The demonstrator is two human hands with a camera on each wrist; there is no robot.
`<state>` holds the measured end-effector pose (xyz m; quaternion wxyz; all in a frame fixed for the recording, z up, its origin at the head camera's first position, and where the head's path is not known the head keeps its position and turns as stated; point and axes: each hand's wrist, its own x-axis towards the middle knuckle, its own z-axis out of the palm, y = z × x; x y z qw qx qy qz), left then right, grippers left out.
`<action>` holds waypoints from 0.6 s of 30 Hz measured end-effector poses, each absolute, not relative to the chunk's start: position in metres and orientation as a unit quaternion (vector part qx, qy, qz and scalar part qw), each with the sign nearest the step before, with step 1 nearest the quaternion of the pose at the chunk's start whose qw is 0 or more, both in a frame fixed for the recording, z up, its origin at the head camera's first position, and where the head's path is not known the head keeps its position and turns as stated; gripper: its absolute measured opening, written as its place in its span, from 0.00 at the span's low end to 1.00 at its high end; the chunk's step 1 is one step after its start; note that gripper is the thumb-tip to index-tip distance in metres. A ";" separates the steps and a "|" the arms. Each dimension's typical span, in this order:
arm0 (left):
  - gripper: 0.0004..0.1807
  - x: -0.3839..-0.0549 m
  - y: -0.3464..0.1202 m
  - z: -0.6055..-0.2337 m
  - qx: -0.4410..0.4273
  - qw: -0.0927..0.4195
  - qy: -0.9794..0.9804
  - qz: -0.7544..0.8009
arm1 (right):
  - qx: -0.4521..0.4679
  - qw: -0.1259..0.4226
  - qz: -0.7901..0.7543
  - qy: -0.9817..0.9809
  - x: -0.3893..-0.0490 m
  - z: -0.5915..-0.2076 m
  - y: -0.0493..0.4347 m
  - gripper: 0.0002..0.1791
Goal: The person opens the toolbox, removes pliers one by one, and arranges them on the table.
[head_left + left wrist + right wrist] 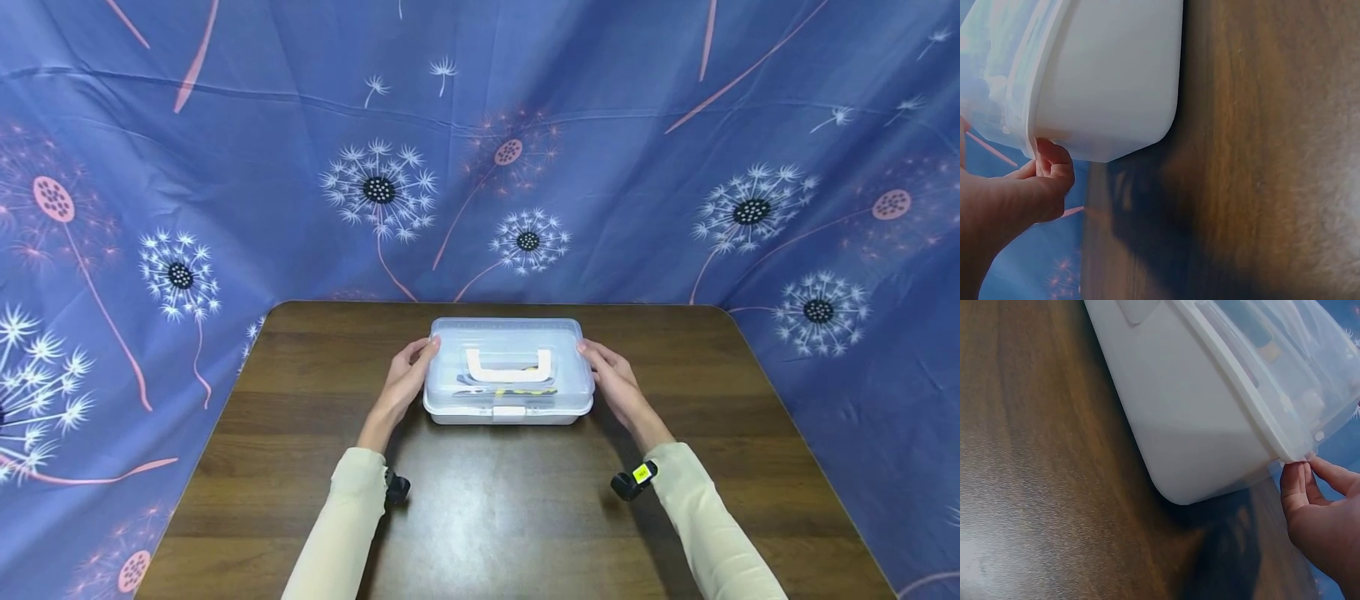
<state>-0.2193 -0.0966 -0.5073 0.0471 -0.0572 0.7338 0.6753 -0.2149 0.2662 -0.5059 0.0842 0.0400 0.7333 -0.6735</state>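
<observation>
A plastic storage box (pixel 509 367) with a clear lid, a white carry handle (pixel 509 372) and a white front latch (pixel 509 412) rests on the table. Through the lid show dark and yellow items, too blurred to name. My left hand (pixel 406 379) grips the box's left side, thumb on the lid's edge. In the left wrist view its fingers (pixel 1054 164) curl under the rim. On the opposite side my right hand (pixel 615 382) holds the box, and in the right wrist view its fingertips (pixel 1294 478) pinch the rim near the corner. The lid is down.
A brown wooden table (pixel 495 508) bears the box, which stands near its back edge. Blue cloth (pixel 600 167) with a dandelion print hangs behind and at both sides. Dark wrist cameras (pixel 633 481) sit on both wrists, below pale sleeves (pixel 330 525).
</observation>
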 end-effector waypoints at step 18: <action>0.36 -0.190 -0.091 -0.512 -0.065 0.028 0.732 0.677 | 0.055 0.087 -0.667 0.738 -0.187 -0.510 0.270 0.40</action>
